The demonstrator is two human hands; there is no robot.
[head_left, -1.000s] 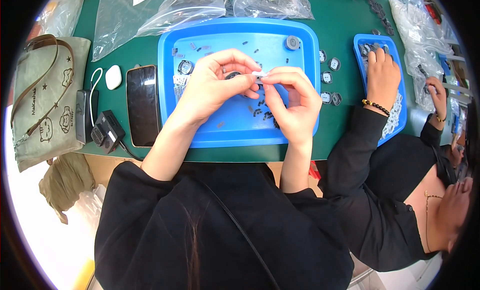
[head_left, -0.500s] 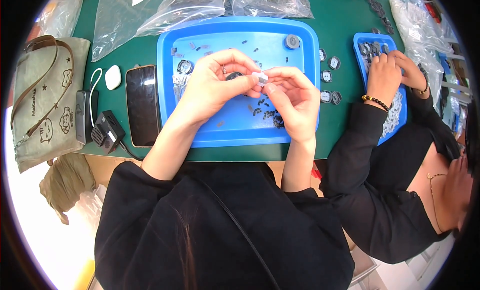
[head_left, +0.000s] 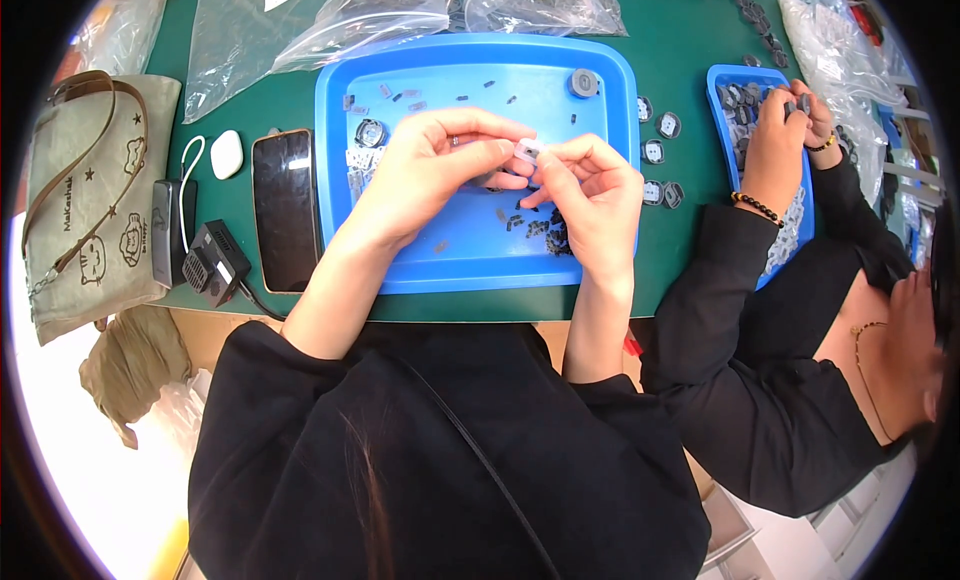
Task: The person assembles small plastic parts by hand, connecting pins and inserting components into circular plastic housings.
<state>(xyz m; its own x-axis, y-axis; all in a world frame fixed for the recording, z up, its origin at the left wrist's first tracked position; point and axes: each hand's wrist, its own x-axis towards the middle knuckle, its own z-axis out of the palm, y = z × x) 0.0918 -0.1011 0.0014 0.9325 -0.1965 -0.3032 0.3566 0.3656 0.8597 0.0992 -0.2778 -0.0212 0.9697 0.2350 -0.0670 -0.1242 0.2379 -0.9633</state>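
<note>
Over the blue tray (head_left: 470,276), my left hand (head_left: 420,175) pinches a small white plastic part (head_left: 527,150) between thumb and fingers. A dark spot shows on the part's face. My right hand (head_left: 598,195) is closed in a pinch at the part's right edge; whether a tinier piece sits between those fingertips is hidden. Below the hands lies a scatter of small black pieces (head_left: 556,242). White parts (head_left: 362,162) are heaped at the tray's left side, near a round dark housing (head_left: 370,133). Another round grey piece (head_left: 583,82) sits at the tray's far right corner.
Left of the tray are a phone (head_left: 285,210), a black adapter (head_left: 214,263), a white case (head_left: 227,154) and a canvas bag (head_left: 100,200). Round housings (head_left: 653,152) stand to the right. A co-worker's hands (head_left: 775,130) work over a smaller blue tray (head_left: 716,90). Plastic bags (head_left: 350,25) lie behind.
The white part has shifted slightly right and up and turned, now showing a dark spot. My right fingertips have drawn together at its edge. The co-worker's hands have lifted, holding dark pieces.
</note>
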